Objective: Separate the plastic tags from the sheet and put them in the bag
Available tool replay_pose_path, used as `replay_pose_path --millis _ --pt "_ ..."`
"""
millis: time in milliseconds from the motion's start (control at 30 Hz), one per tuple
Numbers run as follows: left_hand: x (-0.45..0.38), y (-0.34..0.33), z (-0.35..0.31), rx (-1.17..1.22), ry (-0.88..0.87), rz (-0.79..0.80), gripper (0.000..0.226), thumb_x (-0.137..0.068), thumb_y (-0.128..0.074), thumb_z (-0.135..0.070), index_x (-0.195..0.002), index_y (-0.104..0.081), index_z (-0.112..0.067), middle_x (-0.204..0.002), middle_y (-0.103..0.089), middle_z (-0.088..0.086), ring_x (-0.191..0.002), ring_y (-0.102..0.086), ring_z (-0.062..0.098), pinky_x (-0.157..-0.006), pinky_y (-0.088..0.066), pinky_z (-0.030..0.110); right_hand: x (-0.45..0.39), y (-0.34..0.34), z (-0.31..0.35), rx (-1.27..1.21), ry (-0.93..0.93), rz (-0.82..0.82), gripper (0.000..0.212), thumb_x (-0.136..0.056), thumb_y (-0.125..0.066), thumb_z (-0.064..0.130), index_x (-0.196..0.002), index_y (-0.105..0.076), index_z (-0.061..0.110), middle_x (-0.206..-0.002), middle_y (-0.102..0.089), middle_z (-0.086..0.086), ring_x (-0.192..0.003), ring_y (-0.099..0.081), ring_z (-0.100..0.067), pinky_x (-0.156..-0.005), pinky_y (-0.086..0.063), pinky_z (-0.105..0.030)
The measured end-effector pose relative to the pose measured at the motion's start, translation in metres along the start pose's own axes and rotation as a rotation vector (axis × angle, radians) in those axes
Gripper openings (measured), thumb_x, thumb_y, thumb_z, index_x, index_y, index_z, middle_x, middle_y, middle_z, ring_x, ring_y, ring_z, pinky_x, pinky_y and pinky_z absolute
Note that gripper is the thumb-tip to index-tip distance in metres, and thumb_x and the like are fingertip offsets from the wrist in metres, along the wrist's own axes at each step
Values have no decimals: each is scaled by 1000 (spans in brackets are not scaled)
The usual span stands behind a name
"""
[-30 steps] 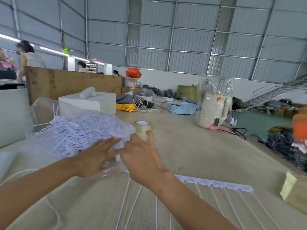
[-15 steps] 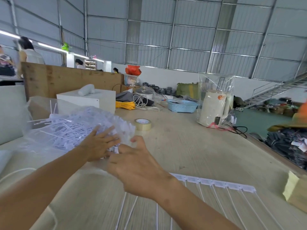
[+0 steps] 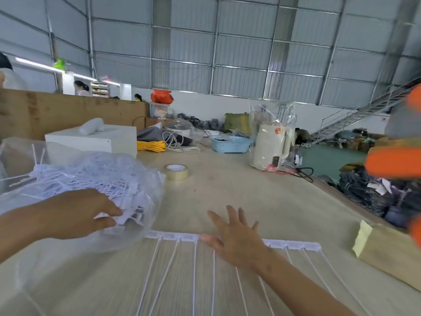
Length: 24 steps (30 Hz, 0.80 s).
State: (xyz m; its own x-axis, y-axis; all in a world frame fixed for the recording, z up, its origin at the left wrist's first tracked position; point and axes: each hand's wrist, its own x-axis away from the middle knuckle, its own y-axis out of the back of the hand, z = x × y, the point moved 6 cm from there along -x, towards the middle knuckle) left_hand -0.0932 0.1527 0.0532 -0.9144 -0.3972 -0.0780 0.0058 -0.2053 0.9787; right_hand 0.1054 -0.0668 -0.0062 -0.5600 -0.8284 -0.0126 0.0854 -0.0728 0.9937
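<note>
Head view: the left hand (image 3: 86, 213) is pinching loose plastic tags (image 3: 118, 215) at the mouth of the clear bag (image 3: 95, 176), its grip closing on them, while the right hand (image 3: 234, 238), fingers spread and grasping nothing, is resting on the joined sheet (image 3: 180, 236) lying flat on the table (image 3: 250, 197). Likely risk: tags are sitting near the bag's opening and could spill out if the mouth sags.

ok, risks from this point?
The bag is heaped and its mouth lies open toward the table edge; tags pinched by the left hand could spill out. The right hand covers part of the sheet, so pulling there could tangle its thin tails.
</note>
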Motion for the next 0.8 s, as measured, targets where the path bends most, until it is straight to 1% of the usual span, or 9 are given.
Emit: replay_pose_path --millis 67,133,233,333,433,567,700,733,800 --pt "19 26 -25 -167 -27 -309 21 -84 -53 -56 -71 -59 -41 -62 -54 -18 -71 -60 0 -67 -53 27 3 -16 -15 4 -51 100 72 -86 -27 72 -148 -7 39 -158 4 -2 -145 7 -35 -107 1 -68" --pt "33 34 -65 94 -199 -430 29 -78 -60 -54 -61 -50 -33 -51 -50 -11 -48 -51 1 -48 -49 24 5 -23 -19 3 -12 120 66 -89 -27 68 -147 -15 37 -158 -7 3 -145 1 -29 -107 3 -69" --pt "27 10 -125 383 -307 -170 17 -88 -46 -51 -81 -55 -39 -78 -60 -19 -69 -55 -8 -71 -46 15 6 -22 -18 1 53 88 58 -92 -28 61 -142 -25 33 -153 -21 6 -143 -9 -21 -107 0 -69" --pt "-7 -12 -144 209 -185 -132 20 -95 -41 -26 -109 -54 -31 -112 -53 -11 -107 -52 4 -90 -43 31 8 -22 -19 13 85 63 52 -92 -30 58 -138 -32 32 -148 -27 6 -140 -17 -18 -106 -2 -68" --pt "-37 -29 -136 -69 26 70 31 -92 -44 -19 -122 -52 -17 -126 -51 4 -117 -52 21 -92 -42 32 7 -21 -23 8 84 22 50 -92 -32 57 -136 -35 32 -148 -28 8 -138 -19 -17 -105 -2 -69" --pt "-45 -26 -115 -23 178 103 27 -93 -49 -23 -117 -58 -15 -123 -59 5 -112 -58 21 -85 -46 28 3 -20 -25 -7 52 28 53 -93 -31 57 -139 -34 30 -151 -25 8 -140 -19 -19 -105 -2 -70" --pt "-42 -32 -96 326 225 76 20 -90 -58 -35 -85 -55 -15 -102 -64 6 -94 -61 18 -71 -41 22 2 -17 -22 -5 38 86 46 -93 -34 54 -128 -44 25 -140 -38 4 -133 -31 -21 -106 -10 -67" --pt "-40 -33 -92 420 241 52 21 -88 -62 -33 -78 -54 -15 -90 -65 5 -83 -61 16 -65 -40 20 2 -13 -19 -18 62 98 40 -94 -36 51 -118 -51 21 -129 -46 -1 -128 -38 -23 -106 -20 -59" --pt "-36 -35 -87 694 286 1 20 -84 -67 -20 -69 -56 -12 -65 -63 4 -56 -56 12 -53 -40 20 -2 -4 0 -157 178 81 30 -97 -42 39 -91 -57 13 -99 -55 -9 -110 -54 -30 -88 -38 -35"
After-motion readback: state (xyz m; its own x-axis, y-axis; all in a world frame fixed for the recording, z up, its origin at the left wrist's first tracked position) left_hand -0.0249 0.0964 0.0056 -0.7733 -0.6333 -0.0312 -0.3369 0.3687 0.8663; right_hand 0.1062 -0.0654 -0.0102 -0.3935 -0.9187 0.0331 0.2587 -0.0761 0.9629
